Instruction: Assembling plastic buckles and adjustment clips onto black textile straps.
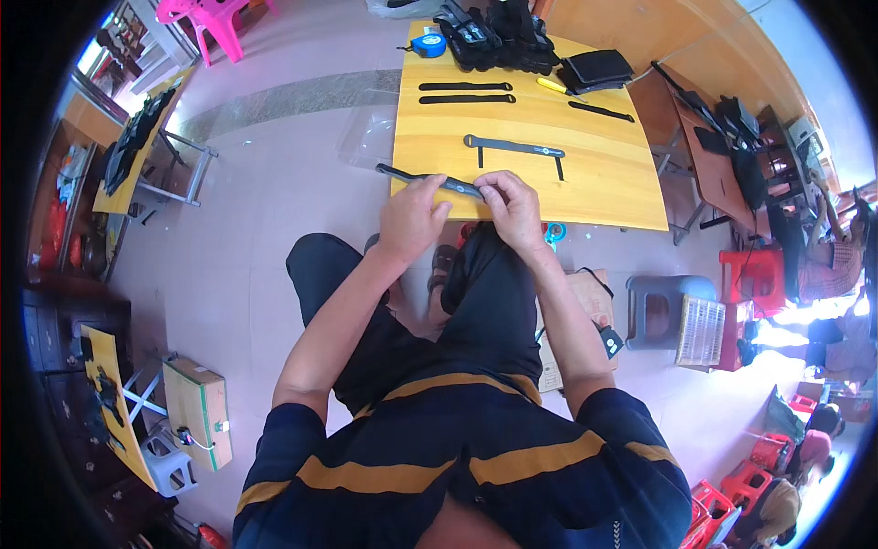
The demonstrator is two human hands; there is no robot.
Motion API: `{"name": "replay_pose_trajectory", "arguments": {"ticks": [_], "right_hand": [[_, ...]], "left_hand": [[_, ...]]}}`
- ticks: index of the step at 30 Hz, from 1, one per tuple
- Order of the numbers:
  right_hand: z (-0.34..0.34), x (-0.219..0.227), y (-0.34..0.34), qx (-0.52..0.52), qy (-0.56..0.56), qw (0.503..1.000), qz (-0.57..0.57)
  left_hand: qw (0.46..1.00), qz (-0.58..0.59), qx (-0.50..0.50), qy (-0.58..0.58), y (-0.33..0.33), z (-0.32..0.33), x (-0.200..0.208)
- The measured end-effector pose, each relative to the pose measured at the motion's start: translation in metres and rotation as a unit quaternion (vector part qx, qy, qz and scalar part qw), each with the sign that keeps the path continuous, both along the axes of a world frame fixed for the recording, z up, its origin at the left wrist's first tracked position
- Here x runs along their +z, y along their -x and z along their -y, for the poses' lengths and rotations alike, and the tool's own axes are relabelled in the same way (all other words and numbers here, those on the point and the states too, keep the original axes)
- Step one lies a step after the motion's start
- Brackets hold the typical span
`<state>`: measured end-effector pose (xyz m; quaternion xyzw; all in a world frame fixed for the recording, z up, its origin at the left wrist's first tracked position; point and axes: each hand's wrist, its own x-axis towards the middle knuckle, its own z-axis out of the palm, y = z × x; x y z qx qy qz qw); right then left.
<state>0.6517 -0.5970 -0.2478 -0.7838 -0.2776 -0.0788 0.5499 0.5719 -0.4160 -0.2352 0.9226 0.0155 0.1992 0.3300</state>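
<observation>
A dark strap (460, 187) with a pale printed mark is stretched between my two hands, just above the near edge of the yellow table (604, 197). My left hand (412, 220) is closed on it, and the strap's rounded end sticks out to the left. My right hand (514, 210) pinches its other end between thumb and fingers. Beyond my hands lies a similar grey strap (514, 146) with a round end, beside two short black bars on the tabletop. Farther off, two black straps (466, 99) lie parallel, and a single short strap (601, 112) rests at the right.
A heap of black straps (498, 41), a blue tape measure (427, 46), a black pouch (596, 69) and a yellow-handled tool (551, 85) occupy the table's far side. A grey stool (654, 311) stands at right, with people beyond. Cardboard (590, 284) lies beside my legs.
</observation>
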Motion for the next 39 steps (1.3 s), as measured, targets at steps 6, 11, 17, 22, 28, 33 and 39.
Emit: {"name": "replay_pose_trajectory", "arguments": {"ticks": [6,11,17,22,28,33,39], "right_hand": [[0.012,-0.010,-0.025,0.021,0.015,0.999,-0.040],[0.024,-0.020,-0.034,0.021,0.028,0.999,-0.017],[0.030,-0.037,-0.039,0.022,-0.041,0.987,-0.153],[0.028,-0.043,-0.049,0.005,-0.281,0.917,-0.283],[0.029,-0.027,-0.043,0.047,-0.403,0.838,-0.365],[0.060,-0.007,-0.048,-0.024,-0.392,0.809,-0.436],[0.085,-0.007,-0.053,0.010,-0.237,0.857,-0.458]], "left_hand": [[0.986,-0.006,-0.040,-0.161,-0.042,-0.011,-0.002],[0.976,-0.055,-0.058,-0.202,-0.067,-0.013,-0.001],[0.964,-0.147,-0.099,-0.197,-0.088,-0.008,0.013],[0.968,-0.174,-0.110,-0.142,-0.100,0.017,0.036],[0.980,-0.145,-0.136,-0.004,-0.109,0.061,0.042],[0.956,-0.221,-0.194,0.010,-0.144,0.069,0.059],[0.972,0.044,-0.194,-0.129,-0.255,0.067,0.042]]}}
